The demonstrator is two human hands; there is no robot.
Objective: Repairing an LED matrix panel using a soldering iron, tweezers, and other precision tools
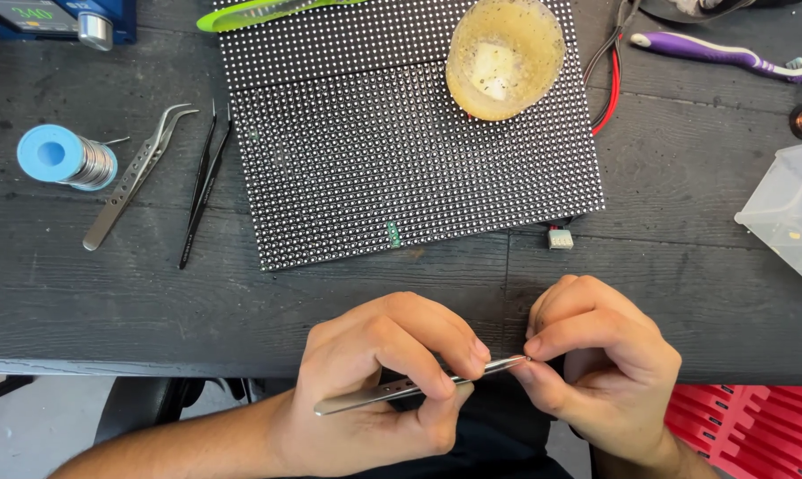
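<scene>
My left hand (379,381) grips a pair of silver tweezers (392,392) near the table's front edge, its tip pointing right. My right hand (596,364) pinches at the tweezers' tip with thumb and forefinger; anything held between them is too small to tell. Beyond both hands lies a black LED matrix panel (401,151) studded with white dots, with a small green patch (393,234) near its front edge.
A yellowish round dish (505,55) rests on the panel. At left lie curved silver tweezers (133,173), black tweezers (204,186) and a solder spool (66,156). A purple toothbrush (725,55), red-black wires (607,84), a white connector (560,238) and a clear plastic box (791,213) are at right.
</scene>
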